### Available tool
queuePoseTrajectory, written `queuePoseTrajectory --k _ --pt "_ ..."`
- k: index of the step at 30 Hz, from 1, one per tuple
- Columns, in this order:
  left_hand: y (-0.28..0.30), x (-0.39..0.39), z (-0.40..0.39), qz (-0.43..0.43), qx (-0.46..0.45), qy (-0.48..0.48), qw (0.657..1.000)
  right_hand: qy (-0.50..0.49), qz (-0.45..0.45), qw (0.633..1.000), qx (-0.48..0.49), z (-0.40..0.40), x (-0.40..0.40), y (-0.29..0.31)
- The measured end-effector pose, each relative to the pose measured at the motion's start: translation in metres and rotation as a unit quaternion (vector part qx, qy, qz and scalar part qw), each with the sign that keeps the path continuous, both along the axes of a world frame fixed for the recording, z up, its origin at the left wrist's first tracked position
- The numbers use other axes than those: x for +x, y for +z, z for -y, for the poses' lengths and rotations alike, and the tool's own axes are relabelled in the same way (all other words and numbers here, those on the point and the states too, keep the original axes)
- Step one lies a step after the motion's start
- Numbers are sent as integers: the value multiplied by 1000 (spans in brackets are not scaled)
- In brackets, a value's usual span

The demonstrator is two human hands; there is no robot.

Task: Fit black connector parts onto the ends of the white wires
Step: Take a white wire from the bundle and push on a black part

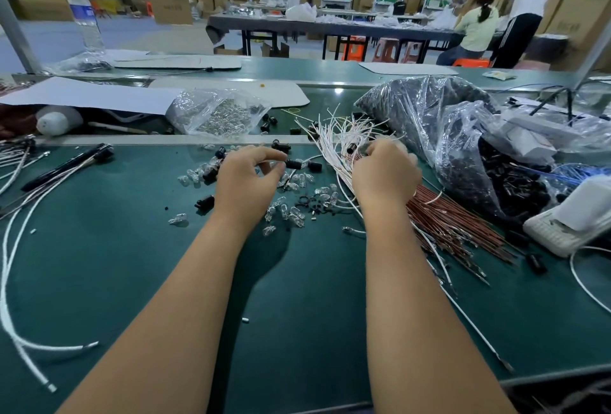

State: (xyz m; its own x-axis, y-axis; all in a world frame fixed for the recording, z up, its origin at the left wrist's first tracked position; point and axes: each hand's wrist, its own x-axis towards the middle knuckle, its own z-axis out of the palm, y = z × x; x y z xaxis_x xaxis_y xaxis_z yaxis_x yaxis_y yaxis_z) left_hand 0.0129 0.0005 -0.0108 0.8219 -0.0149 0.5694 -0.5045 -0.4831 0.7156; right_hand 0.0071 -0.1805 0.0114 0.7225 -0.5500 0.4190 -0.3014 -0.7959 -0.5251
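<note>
The left hand (246, 179) pinches a black connector (293, 164); the right hand (383, 175) has its fingers curled into the white wires (334, 136).

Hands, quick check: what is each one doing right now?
Left hand: pinches a black connector part at its fingertips.
Right hand: fingers curled in the white wires; whether it grips one cannot be told.

Green bench (132, 265) bears white wires (334, 136), glass bulbs (291, 212), black connectors (205, 202), brown wires (456, 225).
</note>
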Motion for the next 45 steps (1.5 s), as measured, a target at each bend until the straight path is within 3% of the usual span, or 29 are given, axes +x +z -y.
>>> queuePoseTrajectory --k 3,5,15,18,21,26,32,45 --pt "1 0 0 7 30 4 1000 -39 -98 994 13 7 -2 -5" --pt "0 1 -1 13 39 8 999 -44 -113 992 28 9 -1 -9" --pt "-2 3 -2 -2 45 59 997 -72 1 995 72 11 0 -13" --pt "-2 4 -4 -4 30 52 998 -85 16 995 53 8 -2 -12" --pt "-1 5 -5 -3 -14 33 999 -91 91 992 16 1 -3 -7" --pt "-3 5 -6 -52 -88 13 995 60 260 961 -75 -37 1 1" --pt "-3 11 -11 -76 -153 1 985 245 224 943 -27 -79 1 -15" --pt "-4 15 -20 -101 -172 -5 980 172 218 951 135 -59 -1 -10"
